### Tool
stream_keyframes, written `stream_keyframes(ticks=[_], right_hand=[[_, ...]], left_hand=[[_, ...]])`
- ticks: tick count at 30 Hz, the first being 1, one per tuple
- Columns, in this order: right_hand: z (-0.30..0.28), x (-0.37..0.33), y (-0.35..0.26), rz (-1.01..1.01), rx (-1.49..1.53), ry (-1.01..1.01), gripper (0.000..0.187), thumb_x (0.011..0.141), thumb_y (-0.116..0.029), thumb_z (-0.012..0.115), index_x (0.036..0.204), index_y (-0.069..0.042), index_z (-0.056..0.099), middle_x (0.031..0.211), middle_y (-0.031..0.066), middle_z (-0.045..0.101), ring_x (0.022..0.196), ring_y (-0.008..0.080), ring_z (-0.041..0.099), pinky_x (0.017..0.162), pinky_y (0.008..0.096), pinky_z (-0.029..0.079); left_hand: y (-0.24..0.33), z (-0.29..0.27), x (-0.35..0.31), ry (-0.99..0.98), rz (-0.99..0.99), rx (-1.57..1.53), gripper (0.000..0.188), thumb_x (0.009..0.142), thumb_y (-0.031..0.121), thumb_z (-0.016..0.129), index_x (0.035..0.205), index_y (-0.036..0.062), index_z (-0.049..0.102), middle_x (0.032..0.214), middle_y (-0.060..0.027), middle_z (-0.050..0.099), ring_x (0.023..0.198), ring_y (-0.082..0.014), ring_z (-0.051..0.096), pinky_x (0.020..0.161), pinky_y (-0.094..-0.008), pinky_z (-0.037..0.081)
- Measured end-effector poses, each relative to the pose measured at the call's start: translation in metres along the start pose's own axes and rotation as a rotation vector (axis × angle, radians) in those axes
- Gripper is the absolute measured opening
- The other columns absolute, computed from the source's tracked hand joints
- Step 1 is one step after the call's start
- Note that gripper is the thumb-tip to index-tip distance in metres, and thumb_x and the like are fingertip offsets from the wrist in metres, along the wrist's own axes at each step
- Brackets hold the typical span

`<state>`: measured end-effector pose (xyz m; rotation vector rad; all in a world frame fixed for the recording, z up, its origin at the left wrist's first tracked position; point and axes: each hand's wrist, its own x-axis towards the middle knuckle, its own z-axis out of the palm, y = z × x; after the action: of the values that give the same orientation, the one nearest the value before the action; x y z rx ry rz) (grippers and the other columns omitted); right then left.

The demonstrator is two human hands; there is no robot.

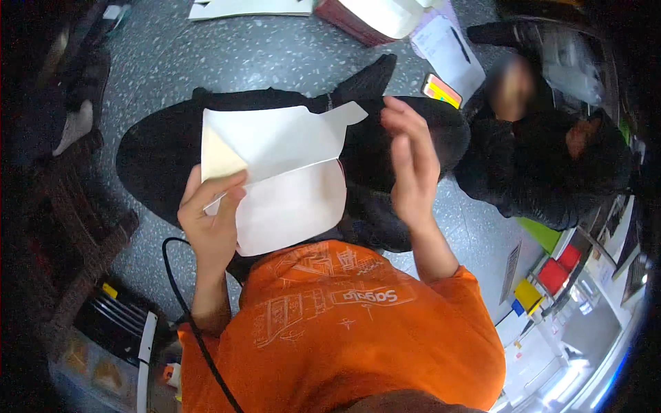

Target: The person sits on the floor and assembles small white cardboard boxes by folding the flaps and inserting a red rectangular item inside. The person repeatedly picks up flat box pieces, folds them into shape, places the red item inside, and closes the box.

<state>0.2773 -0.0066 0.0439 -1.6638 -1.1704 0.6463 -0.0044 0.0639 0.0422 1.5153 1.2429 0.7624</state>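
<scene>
A partly unfolded white paperboard box (pixel 275 144) lies over my crossed legs, creased across its middle, with a narrow tab sticking out at its far right. My left hand (pixel 215 213) is closed on the box's left side, thumb and fingers pinching it near the crease. Just above those fingers, a cream triangular corner flap (pixel 224 153) is folded over. To the right of the box, my right hand (pixel 414 162) is raised with its fingers stretched out, holding nothing and apart from the board.
Ahead on the speckled floor lie white sheets (pixel 251 7), a dark red and white box (pixel 368 20), a paper with a pen (pixel 447 58) and a phone (pixel 442 91). Another person in black (pixel 544 162) sits at the right. A black cable (pixel 182 292) runs beside my left arm.
</scene>
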Motion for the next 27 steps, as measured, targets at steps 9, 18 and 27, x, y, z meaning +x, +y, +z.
stream_keyframes(ticks=[9,18,27], right_hand=[[0.006,-0.017,0.018,0.794,0.821,-0.357,0.040,0.108,-0.032,0.056,0.113,0.004,0.073,0.099,0.0066,0.075,0.087,0.0105,0.068,0.078,0.0270,0.053],[-0.001,-0.014,0.004,0.568,0.435,-0.457,0.035,0.106,-0.027,0.062,0.101,0.004,0.077,0.084,0.0032,0.075,0.075,0.0049,0.064,0.067,0.0233,0.051],[-0.001,-0.018,0.005,0.552,0.474,-0.486,0.046,0.110,-0.035,0.054,0.101,0.003,0.077,0.082,0.0040,0.074,0.069,0.0072,0.065,0.061,0.0240,0.051]], left_hand=[[-0.002,0.015,-0.003,-0.191,0.140,-0.094,0.024,0.073,-0.003,0.085,0.097,0.0028,0.080,0.104,-0.0135,0.068,0.094,-0.0221,0.067,0.079,-0.0299,0.053],[-0.001,0.013,0.005,-0.140,-0.091,-0.258,0.076,0.109,0.046,0.047,0.161,-0.0029,0.022,0.162,-0.0232,0.033,0.140,-0.0270,0.047,0.111,-0.0368,0.043],[-0.007,0.012,0.001,-0.185,-0.249,-0.349,0.041,0.110,0.030,0.054,0.130,-0.0051,0.060,0.112,-0.0088,0.071,0.096,-0.0097,0.066,0.083,-0.0248,0.052]])
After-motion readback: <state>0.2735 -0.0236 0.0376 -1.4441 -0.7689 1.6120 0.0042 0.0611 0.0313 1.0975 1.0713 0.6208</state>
